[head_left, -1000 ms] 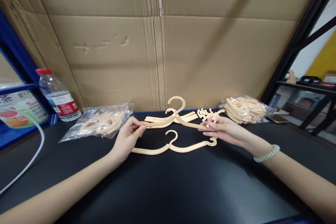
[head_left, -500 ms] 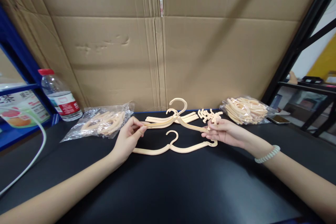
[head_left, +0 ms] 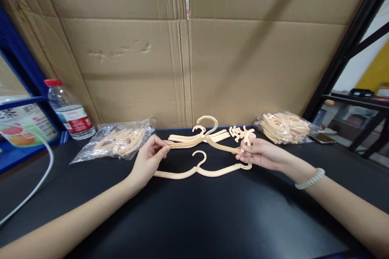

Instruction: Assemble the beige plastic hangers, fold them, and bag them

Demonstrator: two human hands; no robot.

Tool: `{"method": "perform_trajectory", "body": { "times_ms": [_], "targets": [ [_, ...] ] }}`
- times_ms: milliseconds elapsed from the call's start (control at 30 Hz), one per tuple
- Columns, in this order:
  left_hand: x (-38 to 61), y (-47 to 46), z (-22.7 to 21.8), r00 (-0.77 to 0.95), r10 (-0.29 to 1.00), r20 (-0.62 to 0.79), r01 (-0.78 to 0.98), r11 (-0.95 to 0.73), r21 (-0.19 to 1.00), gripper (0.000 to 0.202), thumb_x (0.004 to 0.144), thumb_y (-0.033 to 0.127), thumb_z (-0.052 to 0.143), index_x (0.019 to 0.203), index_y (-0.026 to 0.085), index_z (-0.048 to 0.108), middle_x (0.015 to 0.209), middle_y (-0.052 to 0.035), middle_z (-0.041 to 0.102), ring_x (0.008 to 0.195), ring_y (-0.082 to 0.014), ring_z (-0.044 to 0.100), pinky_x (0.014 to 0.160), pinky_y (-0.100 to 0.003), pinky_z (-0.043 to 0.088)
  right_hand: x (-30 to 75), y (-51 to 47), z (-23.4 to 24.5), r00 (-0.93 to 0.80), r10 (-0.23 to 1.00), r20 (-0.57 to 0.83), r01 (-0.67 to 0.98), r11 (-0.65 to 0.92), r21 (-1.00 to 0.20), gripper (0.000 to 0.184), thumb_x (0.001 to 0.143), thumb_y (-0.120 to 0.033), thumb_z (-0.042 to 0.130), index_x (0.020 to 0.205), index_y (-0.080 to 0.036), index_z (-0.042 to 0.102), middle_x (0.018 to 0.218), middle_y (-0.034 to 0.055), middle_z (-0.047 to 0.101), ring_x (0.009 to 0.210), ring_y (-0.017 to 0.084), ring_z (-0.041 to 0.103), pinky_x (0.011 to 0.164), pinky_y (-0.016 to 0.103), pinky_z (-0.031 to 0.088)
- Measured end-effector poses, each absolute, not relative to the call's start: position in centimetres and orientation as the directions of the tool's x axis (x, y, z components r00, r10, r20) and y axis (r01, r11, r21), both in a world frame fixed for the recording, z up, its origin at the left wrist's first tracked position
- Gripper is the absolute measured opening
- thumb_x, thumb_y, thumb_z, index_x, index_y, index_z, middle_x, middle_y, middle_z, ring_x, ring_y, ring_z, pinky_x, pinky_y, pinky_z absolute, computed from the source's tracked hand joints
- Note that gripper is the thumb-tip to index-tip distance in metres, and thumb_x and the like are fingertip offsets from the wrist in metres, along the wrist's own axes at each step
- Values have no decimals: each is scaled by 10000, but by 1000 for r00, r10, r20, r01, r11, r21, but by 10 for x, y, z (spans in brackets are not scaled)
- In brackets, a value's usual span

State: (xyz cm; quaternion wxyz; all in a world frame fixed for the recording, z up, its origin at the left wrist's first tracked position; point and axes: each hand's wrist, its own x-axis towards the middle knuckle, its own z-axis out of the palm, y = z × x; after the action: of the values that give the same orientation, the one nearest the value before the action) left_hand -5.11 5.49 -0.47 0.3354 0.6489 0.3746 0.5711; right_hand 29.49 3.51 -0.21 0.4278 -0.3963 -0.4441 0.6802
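Note:
A cream plastic hanger (head_left: pixel 209 131) is held just above the black table between both my hands. My left hand (head_left: pixel 148 158) pinches its left arm tip, and my right hand (head_left: pixel 258 153) pinches its right arm tip, where a small hook piece sticks up. A second, assembled cream hanger (head_left: pixel 202 170) lies flat on the table just below and between the hands. Behind the held hanger lie a few loose hanger arms (head_left: pixel 185 137) and several small hook pieces (head_left: pixel 238 131).
A clear bag of hanger arms (head_left: pixel 117 142) lies at the left and a clear bag of cream parts (head_left: pixel 284 127) at the right. A water bottle (head_left: pixel 68 111) stands far left near a white cable (head_left: pixel 36 182). A cardboard wall (head_left: pixel 188 48) backs the black table (head_left: pixel 194 218).
The held hanger has drifted slightly right, and my right hand has closed in a little on its right tip. The left hand has hardly moved.

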Motion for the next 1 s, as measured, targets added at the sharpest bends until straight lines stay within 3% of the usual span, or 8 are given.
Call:
{"method": "perform_trajectory", "body": {
  "times_ms": [267, 467, 700, 867, 1000],
  "targets": [
    [-51, 53, -3, 63, 869, 490, 131, -494, 860, 222, 742, 302, 680, 705, 212, 480, 662, 27, 578, 555, -117, 508, 507, -236, 410, 298, 37, -5, -329, 931, -161, -284, -260, -923, 162, 768, -148, 768, 788, -145, 607, 788, 29, 678, 827, 178, 733, 851, 264, 597],
    [-51, 54, -4, 82, 862, 500, 124, -507, 853, 213, 751, 285, 682, 707, 207, 488, 701, 16, 609, 577, -116, 522, 516, -231, 416, 297, 37, -6, -358, 915, -185, -279, -294, -914, 179, 773, -163, 771, 777, -122, 597, 907, 113, 711, 875, 211, 732, 875, 285, 590],
    [-51, 53, -5, 77, 871, 485, 130, -491, 861, 234, 751, 305, 680, 706, 207, 472, 782, -10, 656, 576, -114, 523, 513, -236, 419, 297, 38, -5, -332, 927, -173, -313, -282, -907, 163, 799, -99, 715, 789, -149, 561, 889, 91, 711, 944, 238, 722, 909, 328, 582],
    [-51, 54, -5, 79, 859, 506, 141, -512, 847, 207, 755, 291, 673, 704, 214, 487, 643, 32, 567, 568, -124, 526, 516, -239, 424, 295, 36, -2, -315, 932, -178, -266, -267, -926, 186, 817, -114, 711, 760, -159, 540, 892, 111, 721, 854, 204, 739, 867, 290, 600],
    [-52, 54, -5, 85, 856, 509, 138, -516, 845, 210, 759, 282, 670, 703, 209, 480, 693, 17, 607, 565, -115, 519, 511, -234, 423, 293, 33, 2, -266, 954, -140, -237, -206, -949, 214, 787, -152, 761, 720, -160, 558, 791, 68, 705, 784, 188, 742, 786, 238, 618]
  ]
}}
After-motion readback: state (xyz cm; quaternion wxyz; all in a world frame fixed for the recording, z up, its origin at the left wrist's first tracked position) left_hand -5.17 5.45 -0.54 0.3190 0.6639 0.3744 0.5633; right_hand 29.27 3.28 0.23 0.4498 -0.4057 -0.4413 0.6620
